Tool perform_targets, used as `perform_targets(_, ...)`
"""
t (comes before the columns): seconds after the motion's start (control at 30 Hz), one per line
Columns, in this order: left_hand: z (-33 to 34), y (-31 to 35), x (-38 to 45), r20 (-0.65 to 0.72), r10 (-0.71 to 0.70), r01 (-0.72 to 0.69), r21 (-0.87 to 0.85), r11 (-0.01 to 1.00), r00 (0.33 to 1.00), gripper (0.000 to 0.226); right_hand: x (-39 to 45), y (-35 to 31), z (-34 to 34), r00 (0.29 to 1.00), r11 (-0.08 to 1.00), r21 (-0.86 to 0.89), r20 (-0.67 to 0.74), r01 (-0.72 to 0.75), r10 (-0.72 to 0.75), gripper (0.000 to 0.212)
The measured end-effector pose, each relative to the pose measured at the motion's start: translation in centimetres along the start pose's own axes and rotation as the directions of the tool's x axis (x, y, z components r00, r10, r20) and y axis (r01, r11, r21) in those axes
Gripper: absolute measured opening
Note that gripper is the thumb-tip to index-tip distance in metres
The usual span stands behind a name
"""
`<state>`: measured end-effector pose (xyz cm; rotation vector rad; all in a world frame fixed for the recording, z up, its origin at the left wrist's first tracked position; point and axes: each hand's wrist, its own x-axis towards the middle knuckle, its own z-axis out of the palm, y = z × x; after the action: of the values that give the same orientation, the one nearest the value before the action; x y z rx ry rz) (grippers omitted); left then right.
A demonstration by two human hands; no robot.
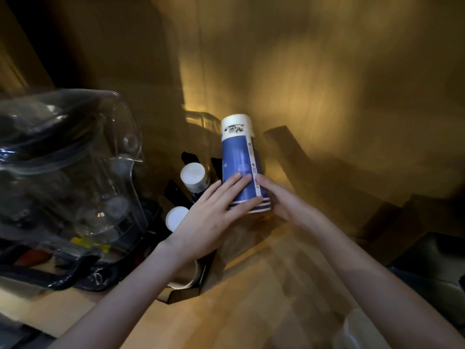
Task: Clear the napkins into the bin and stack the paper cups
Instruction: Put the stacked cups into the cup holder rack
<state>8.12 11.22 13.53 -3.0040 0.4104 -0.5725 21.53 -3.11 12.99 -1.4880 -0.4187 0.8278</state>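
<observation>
- Paper cups (239,162), blue with a white band at the closed end, are sitting nested in an upside-down stack, several rims showing one under another at the bottom; the stack is standing a little tilted at the back of the wooden desk (251,311), close to the wall.
- The person's left hand (211,215) is lying flat against the lower left side of the stack, its fingers (236,182) stretched out and pressing on the blue paper.
- The right hand (279,197) is meeting the stack from the other side, its fingers narrow and laid along the lower right edge, so both hands are holding the cups between them.
- Whether the stack's bottom rim is resting on the desk or lifted just off it cannot be told, as the frame is blurring with motion.
- Two white round caps (192,173) on dark containers are standing just left of the stack, partly behind the left hand.
- A clear plastic bag (68,177) holding glassware is filling the left side of the view, well apart from the cups.
- A dark wooden block (289,147) is lying on the desk to the right of the stack.
</observation>
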Motion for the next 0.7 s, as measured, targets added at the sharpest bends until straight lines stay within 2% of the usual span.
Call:
perform_targets(0.07,0.0,-0.8,-0.6,0.002,-0.033,0.033,-0.028,0.999,0.999,0.076,0.8,-0.3,0.7,0.990,0.991,-0.054,-0.066,0.124,-0.127,0.080)
perform_targets(0.17,-0.4,-2.0,-1.0,-0.084,-0.125,0.106,-0.202,0.974,0.989,0.069,2.3,-0.8,2.3,0.949,0.949,-0.131,-0.100,0.285,-0.299,0.056)
perform_targets(0.2,-0.7,-2.3,-1.0,-0.132,-0.188,0.143,-0.291,0.946,0.973,0.065,2.7,-1.0,2.9,0.932,0.929,-0.164,-0.099,0.331,-0.349,0.054)
perform_targets(0.27,-1.4,-3.1,-0.8,-0.214,-0.356,0.228,-0.459,0.859,0.910,0.063,3.9,-1.1,4.1,0.904,0.893,-0.224,-0.094,0.390,-0.418,0.062)
perform_targets(0.33,-2.1,-4.0,-0.4,-0.274,-0.516,0.306,-0.554,0.775,0.811,0.066,4.9,-1.0,5.4,0.887,0.868,-0.259,-0.078,0.424,-0.456,0.070)
perform_targets(0.4,-3.0,-5.1,0.2,-0.304,-0.613,0.352,-0.601,0.718,0.729,0.073,5.8,-0.7,6.6,0.878,0.859,-0.269,-0.082,0.435,-0.471,0.080)
perform_targets(0.57,-5.2,-6.5,1.6,-0.352,-0.725,0.399,-0.653,0.643,0.592,0.083,7.6,0.8,8.5,0.850,0.837,-0.275,-0.108,0.473,-0.516,0.065)
perform_targets(0.63,-5.4,-7.0,1.9,-0.369,-0.740,0.434,-0.630,0.644,0.563,0.079,7.7,1.4,8.9,0.842,0.826,-0.285,-0.096,0.487,-0.530,0.065)
perform_targets(0.7,-5.3,-7.4,2.1,-0.371,-0.735,0.466,-0.590,0.659,0.568,0.073,8.0,1.9,9.1,0.845,0.821,-0.308,-0.089,0.480,-0.527,0.066)
